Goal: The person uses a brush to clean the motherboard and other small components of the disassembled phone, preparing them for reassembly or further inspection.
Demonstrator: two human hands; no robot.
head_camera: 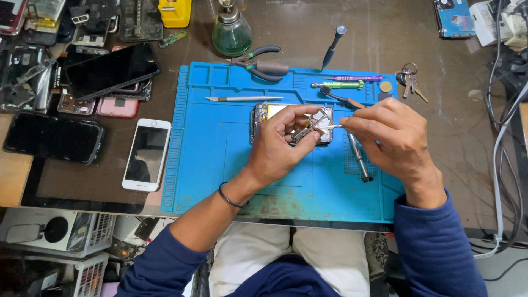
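Near the middle of the frame, on the blue mat (220,165) that covers the counter (440,110), lies an opened phone (269,113) with its insides showing. Its long axis runs left to right across the picture.

The left hand (280,146) comes up from the lower left and sits over the phone's right half. Its fingers are closed around a small metal part (308,131), pinched between thumb and fingertips just above the phone. The right hand (388,137) comes in from the lower right and is closed on a pair of thin tweezers (330,127). The tweezers point left, roughly level, and their tip meets the metal part held by the left hand. So the part lies directly left of the right hand, close by, and at the fingertips of the left hand, which is the nearer of the two. Whether the part is fully free of the phone cannot be told, since the fingers hide the join.

Just below the right hand a screwdriver (358,159) lies on the mat, running down and slightly right. Above the hands are a craft knife (242,99), pliers (261,66) and coloured drivers (346,82). To the left of the mat lie a white phone (147,154) and several dark phones (113,69); a bunch of keys (410,80) sits to the upper right.
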